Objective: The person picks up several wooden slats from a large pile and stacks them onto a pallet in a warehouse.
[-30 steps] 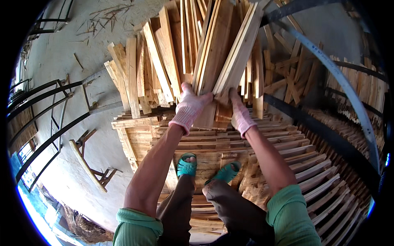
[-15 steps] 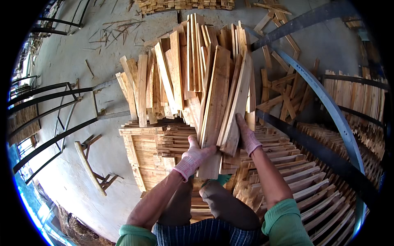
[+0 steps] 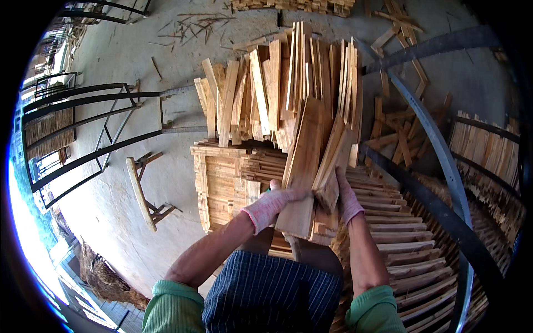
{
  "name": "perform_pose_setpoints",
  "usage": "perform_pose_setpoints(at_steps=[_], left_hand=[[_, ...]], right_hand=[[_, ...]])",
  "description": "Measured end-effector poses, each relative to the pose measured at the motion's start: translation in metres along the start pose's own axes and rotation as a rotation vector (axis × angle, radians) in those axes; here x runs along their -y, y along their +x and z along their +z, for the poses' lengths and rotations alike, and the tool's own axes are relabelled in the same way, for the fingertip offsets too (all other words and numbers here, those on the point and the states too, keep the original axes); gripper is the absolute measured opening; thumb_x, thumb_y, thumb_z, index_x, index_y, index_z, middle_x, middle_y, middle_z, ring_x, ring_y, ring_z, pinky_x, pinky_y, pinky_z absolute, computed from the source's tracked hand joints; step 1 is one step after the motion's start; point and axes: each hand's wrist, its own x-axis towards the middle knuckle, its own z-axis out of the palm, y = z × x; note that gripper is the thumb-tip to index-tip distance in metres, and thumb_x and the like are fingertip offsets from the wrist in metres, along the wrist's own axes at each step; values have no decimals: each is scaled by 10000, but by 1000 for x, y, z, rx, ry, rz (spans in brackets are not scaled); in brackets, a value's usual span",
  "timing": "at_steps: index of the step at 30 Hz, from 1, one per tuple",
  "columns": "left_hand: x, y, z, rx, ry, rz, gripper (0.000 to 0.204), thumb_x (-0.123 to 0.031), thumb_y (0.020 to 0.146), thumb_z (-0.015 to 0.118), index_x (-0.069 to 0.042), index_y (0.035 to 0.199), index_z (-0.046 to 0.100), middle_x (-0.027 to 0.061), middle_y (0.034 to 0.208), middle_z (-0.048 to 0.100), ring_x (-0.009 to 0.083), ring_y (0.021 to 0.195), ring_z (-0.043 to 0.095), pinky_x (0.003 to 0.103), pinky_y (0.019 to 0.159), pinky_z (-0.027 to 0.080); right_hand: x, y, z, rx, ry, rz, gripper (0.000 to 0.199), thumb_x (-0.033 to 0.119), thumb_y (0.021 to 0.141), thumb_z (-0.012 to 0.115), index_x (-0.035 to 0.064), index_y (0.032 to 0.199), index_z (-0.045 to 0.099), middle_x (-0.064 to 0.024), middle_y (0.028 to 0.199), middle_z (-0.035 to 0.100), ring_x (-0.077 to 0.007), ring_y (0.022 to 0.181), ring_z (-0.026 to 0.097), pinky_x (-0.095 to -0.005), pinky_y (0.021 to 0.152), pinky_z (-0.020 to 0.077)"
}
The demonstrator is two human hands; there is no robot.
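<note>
Both my hands wear pinkish-white knit gloves. My left hand grips the near-left part of a wide wooden board, its thumb up along the edge. My right hand is closed round the right side of a few narrower boards, which lean beside the wide one. The near ends of these boards come together between my hands; the fingertips under them are hidden. Just beyond, a pile of loose boards stands on end, fanned out. Below it is a neat stack of slats.
Dark metal bars and a curved grey-blue rail cross the right side. Rows of spaced slats lie near my right arm. Black metal frames and a wooden stand are at left. Scattered offcuts lie at far right.
The view has shifted, so the scene sits further right. The narrower boards at my right hand have come nearer me and tipped, away from the standing pile. Both hands keep their hold.
</note>
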Motion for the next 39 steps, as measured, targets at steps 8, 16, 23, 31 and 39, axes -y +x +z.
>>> perform_pose_setpoints(at_steps=[8, 16, 23, 31, 39], left_hand=[[-28, 36, -3, 318, -237, -116, 719, -500, 801, 817, -19, 1282, 584, 135, 1161, 684, 258, 982, 705, 464, 893, 594], [-25, 90, -23, 313, -394, -37, 581, -422, 879, 758, -12, 1249, 580, 167, 1065, 705, 300, 899, 728, 482, 820, 634], [7, -18, -23, 305, -400, 17, 611, -454, 930, 691, 7, 1294, 523, 216, 1067, 685, 325, 904, 724, 473, 768, 651], [94, -171, -68, 89, -665, 41, 487, -368, 937, 707, -23, 1261, 592, 172, 1031, 725, 302, 847, 740, 441, 685, 655], [87, -314, -45, 112, -604, 293, 564, -454, 917, 707, 25, 1204, 623, 169, 995, 730, 274, 794, 739, 393, 688, 655]], right_hand=[[14, -7, 2, -35, 126, -65, 844, 609, 879, 696, 39, 1465, 489, -126, 1364, 608, -242, 1170, 627, -344, 997, 518], [-9, 8, 12, -1, 194, -51, 845, 591, 904, 671, 38, 1498, 437, -144, 1413, 566, -255, 1238, 579, -377, 1062, 471], [-40, -74, 36, -58, 141, -93, 834, 584, 919, 652, 23, 1492, 426, -145, 1389, 567, -257, 1242, 569, -379, 1063, 463], [-108, -193, 87, 4, -5, -31, 839, 545, 933, 661, 14, 1520, 386, -134, 1405, 556, -215, 1280, 525, -339, 1084, 412], [-51, -329, 147, 262, 40, -124, 776, 500, 950, 666, 1, 1492, 422, -118, 1388, 569, -180, 1218, 555, -304, 1029, 456]])
